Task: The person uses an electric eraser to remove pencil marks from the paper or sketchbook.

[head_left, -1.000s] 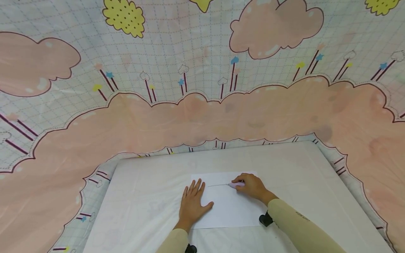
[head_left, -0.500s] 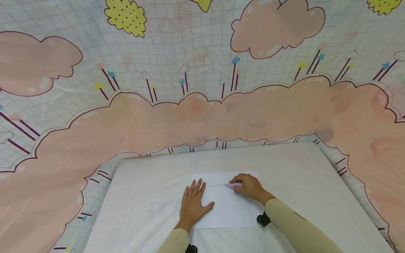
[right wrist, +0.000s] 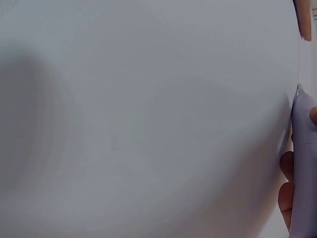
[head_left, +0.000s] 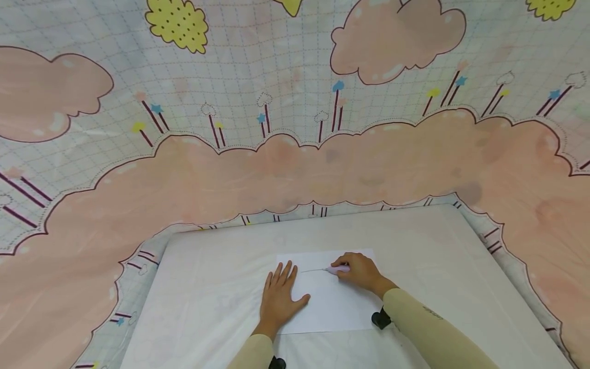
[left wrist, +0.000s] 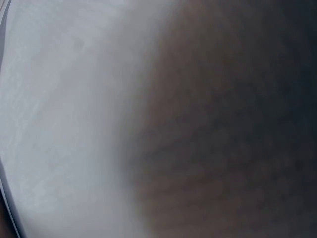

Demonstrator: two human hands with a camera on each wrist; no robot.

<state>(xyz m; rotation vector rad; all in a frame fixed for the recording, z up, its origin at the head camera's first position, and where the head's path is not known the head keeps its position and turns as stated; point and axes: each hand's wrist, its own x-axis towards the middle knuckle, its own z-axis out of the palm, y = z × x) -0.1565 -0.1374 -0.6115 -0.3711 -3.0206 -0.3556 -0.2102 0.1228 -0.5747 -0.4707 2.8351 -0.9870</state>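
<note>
Leftward along a thin line (head_left: 311,270), the right hand (head_left: 364,269) and its lavender-handled tool (head_left: 338,269) have shifted a little since the first head frame, while the left hand (head_left: 277,301) has stayed planted. From my remote station I see that tool just below center in the head view, its narrow metallic tip over a white paper sheet (head_left: 336,307). Right fingers are wrapped around the handle; the left hand is spread flat, gripping nothing, across the sheet's left edge. I judge the step in hand to be guiding the tip along the line; whether that line is a slit or a drawn mark I cannot tell. To my eye, the next move calls for steady pressure, and for left fingers clear of the tip's path. Underneath, a white table covering (head_left: 207,292) spreads across the lower frame, faintly creased. Behind and around it, a drape (head_left: 286,177) printed with peach clouds, pale grid and yellow shapes fills the upper frame and both sides. My left wrist view is mostly blur.
</note>
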